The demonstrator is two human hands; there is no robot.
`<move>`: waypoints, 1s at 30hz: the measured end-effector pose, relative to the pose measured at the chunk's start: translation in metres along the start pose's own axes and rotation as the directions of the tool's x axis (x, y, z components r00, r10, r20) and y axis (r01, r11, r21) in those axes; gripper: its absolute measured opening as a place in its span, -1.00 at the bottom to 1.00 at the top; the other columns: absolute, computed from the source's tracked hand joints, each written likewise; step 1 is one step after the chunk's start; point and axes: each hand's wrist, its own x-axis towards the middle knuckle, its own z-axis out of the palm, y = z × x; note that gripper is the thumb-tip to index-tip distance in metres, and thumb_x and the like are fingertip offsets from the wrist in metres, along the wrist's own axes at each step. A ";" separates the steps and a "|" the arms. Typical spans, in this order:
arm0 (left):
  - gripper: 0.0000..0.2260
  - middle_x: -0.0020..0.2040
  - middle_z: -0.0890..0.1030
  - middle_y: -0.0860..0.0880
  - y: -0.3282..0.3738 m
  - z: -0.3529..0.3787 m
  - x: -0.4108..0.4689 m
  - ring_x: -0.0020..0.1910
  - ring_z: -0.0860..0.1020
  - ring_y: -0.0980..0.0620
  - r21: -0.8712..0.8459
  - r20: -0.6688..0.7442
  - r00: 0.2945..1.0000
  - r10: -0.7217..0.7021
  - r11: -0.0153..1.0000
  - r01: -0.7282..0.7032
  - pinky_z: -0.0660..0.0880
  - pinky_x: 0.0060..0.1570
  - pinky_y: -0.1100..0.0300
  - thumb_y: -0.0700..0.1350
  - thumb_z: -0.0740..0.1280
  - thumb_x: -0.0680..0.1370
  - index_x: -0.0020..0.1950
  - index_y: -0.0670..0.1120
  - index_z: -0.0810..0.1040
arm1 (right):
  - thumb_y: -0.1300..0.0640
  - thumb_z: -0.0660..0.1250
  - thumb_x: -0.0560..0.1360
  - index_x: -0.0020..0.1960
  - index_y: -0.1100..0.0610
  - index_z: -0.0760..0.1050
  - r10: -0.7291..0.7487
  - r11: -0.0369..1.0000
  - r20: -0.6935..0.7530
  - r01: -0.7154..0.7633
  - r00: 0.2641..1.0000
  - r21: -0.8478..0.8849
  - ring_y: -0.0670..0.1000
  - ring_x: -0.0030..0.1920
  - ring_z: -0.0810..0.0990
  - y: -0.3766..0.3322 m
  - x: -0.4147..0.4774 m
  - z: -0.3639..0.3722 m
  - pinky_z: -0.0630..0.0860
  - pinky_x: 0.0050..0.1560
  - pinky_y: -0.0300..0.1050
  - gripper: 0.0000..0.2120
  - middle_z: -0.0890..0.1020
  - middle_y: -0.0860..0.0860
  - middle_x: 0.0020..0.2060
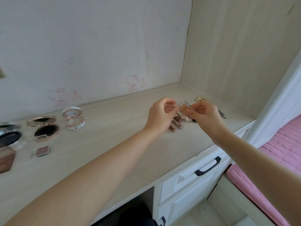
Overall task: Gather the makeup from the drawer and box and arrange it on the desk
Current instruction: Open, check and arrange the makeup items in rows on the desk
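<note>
Both hands are raised over the right part of the pale wooden desk (114, 144). My right hand (205, 113) pinches a small clear case with a tan pan (185, 107). My left hand (161, 115) is curled beside it, fingertips at the case's left edge; whether it grips the case is unclear. Below the hands lie brown lip tubes (176, 123), partly hidden. On the left stand an open rose-gold compact (44, 126), an open white compact (74, 119) and two small square eyeshadow pans (41, 151).
An open dark compact (9, 136) and a brown box (6, 159) sit at the left edge. Small pale items (200, 99) lie near the back right corner. White drawers with black handles (207, 166) are under the desk; a pink bed (283, 149) is right.
</note>
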 end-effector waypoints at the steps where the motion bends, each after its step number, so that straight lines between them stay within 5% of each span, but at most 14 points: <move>1: -0.88 -0.04 0.66 -0.10 -0.001 -0.009 -0.005 -0.04 0.63 0.00 -0.044 -0.003 0.999 -0.044 0.998 0.044 0.55 -0.01 0.21 -0.21 0.42 0.50 0.02 -0.13 0.57 | 0.12 0.46 0.41 -0.10 0.12 0.53 0.011 0.999 0.020 -0.011 1.000 0.033 -0.17 -0.29 0.62 -0.003 -0.005 0.006 0.44 -0.29 -0.30 -0.86 0.69 -0.09 -0.30; 6: -0.87 -0.07 0.64 -0.23 -0.003 -0.052 -0.035 -0.14 0.62 -0.01 -0.233 0.045 0.979 -0.199 0.951 0.204 0.58 0.02 0.09 -0.28 0.38 0.52 0.05 -0.27 0.58 | 0.13 0.45 0.41 -0.10 0.12 0.52 0.047 0.994 0.088 -0.055 0.995 0.095 -0.10 -0.10 0.64 -0.014 -0.028 0.040 0.51 -0.18 -0.29 -0.86 0.64 0.02 0.08; 8: -0.87 -0.09 0.64 -0.25 -0.004 -0.069 -0.047 -0.17 0.63 -0.03 -0.266 0.039 0.974 -0.223 0.937 0.226 0.60 -0.02 0.10 -0.30 0.37 0.51 0.04 -0.29 0.57 | 0.07 0.47 0.39 -0.06 0.16 0.54 0.028 0.996 0.123 -0.038 0.992 0.081 -0.12 -0.06 0.64 -0.019 -0.039 0.052 0.54 -0.08 -0.21 -0.79 0.64 -0.10 -0.03; 10: -0.88 -0.11 0.64 -0.26 -0.007 -0.086 -0.058 -0.21 0.63 -0.04 -0.270 0.019 0.973 -0.232 0.935 0.228 0.63 -0.05 0.08 -0.32 0.38 0.51 0.03 -0.30 0.57 | 0.04 0.46 0.40 -0.01 0.15 0.55 0.022 0.998 0.149 -0.031 0.989 0.061 -0.17 -0.18 0.63 -0.024 -0.050 0.065 0.48 -0.21 -0.29 -0.75 0.58 -0.17 -0.26; 14: -0.93 -0.09 0.64 -0.29 -0.012 -0.115 -0.078 -0.18 0.66 -0.10 -0.278 -0.032 0.962 -0.270 0.927 0.251 0.64 -0.08 0.06 -0.31 0.37 0.51 -0.02 -0.26 0.58 | 0.01 0.39 0.46 0.03 0.01 0.48 -0.005 0.998 0.214 -0.007 0.977 0.056 -0.10 -0.19 0.63 -0.029 -0.070 0.093 0.49 -0.18 -0.17 -0.82 0.65 -0.06 -0.16; 17: -0.97 -0.05 0.63 -0.32 -0.017 -0.136 -0.095 -0.12 0.65 -0.23 -0.288 -0.091 0.946 -0.311 0.917 0.274 0.64 -0.09 0.03 -0.31 0.36 0.52 -0.07 -0.23 0.58 | 0.11 0.37 0.48 0.14 -0.04 0.42 -0.100 0.995 0.267 0.104 0.959 0.000 -0.18 -0.17 0.60 -0.035 -0.083 0.110 0.49 -0.22 -0.31 -0.73 0.60 -0.13 -0.10; 21: -0.96 -0.03 0.64 -0.26 -0.025 -0.164 -0.118 -0.14 0.68 -0.15 -0.285 -0.150 0.923 -0.354 0.910 0.302 0.63 -0.17 0.12 -0.28 0.36 0.53 -0.04 -0.23 0.58 | 0.20 0.37 0.45 0.31 -0.09 0.33 -0.266 0.932 0.416 0.341 0.870 -0.118 -0.24 -0.12 0.55 -0.040 -0.098 0.129 0.48 -0.18 -0.43 -0.51 0.52 -0.18 0.02; 30: -0.95 -0.09 0.66 -0.20 -0.032 -0.214 -0.147 -0.15 0.67 -0.16 -0.229 -0.238 0.902 -0.359 0.924 0.308 0.63 -0.18 0.11 -0.25 0.38 0.52 -0.08 -0.14 0.63 | 0.18 0.39 0.47 0.41 -0.15 0.26 -0.418 0.798 0.571 0.586 0.706 -0.141 -0.25 -0.03 0.47 -0.052 -0.122 0.174 0.42 -0.03 -0.41 -0.40 0.42 -0.18 0.17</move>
